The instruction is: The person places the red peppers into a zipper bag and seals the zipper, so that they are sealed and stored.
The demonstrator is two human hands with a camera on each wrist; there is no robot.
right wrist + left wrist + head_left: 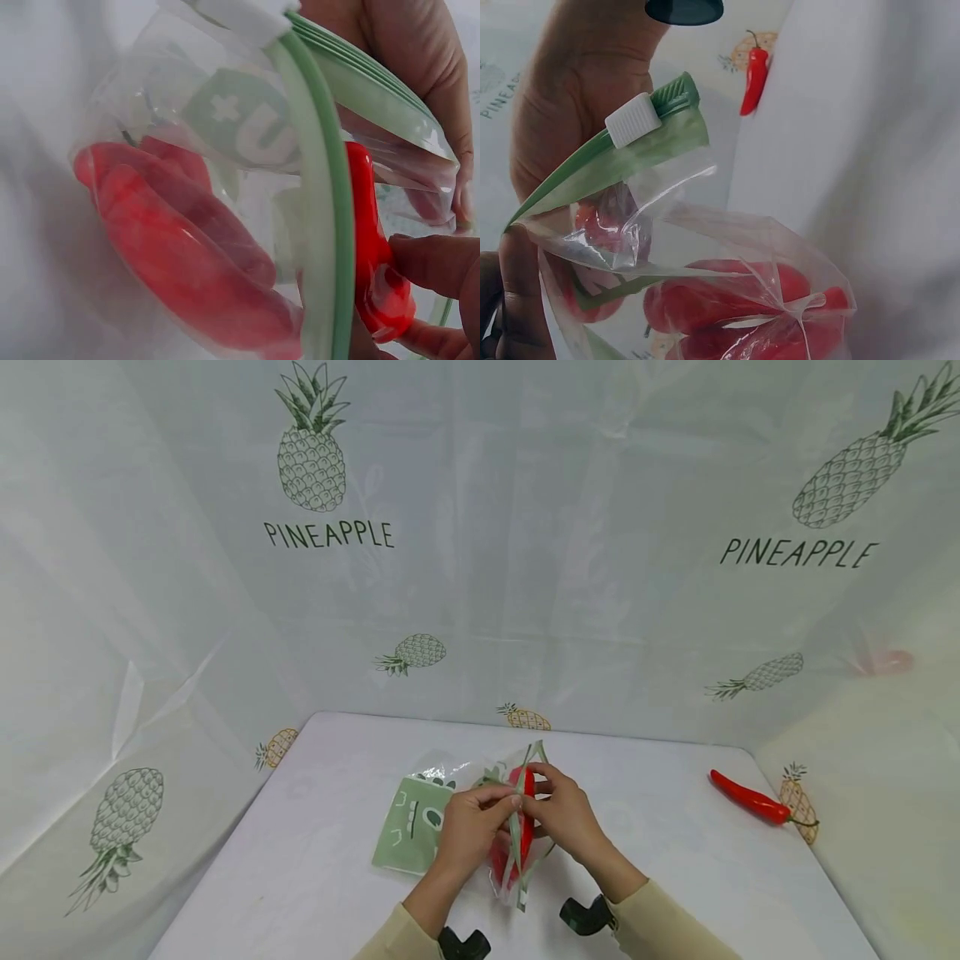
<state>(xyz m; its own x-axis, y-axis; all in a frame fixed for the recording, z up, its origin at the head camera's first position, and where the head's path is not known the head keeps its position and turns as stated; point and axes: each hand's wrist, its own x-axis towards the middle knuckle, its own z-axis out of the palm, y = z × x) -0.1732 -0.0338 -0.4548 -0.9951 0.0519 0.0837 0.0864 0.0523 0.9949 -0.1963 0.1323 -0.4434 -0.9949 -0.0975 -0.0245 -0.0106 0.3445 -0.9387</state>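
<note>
A clear zip bag with a green zip edge and a white slider stands with its mouth partly spread. Several red chili peppers lie inside it, seen through the film. My left hand pinches the green edge of the bag. At the mouth, my right hand grips another red chili pepper between thumb and fingers. That pepper is upright beside the green edge, and the bag partly hides it. In the left wrist view, only a few left fingertips show at the lower left.
A light green packet with white drawings lies to the left of the bag. One more red chili pepper rests near the right edge of the white table. Pineapple-print cloth hangs behind and at both sides.
</note>
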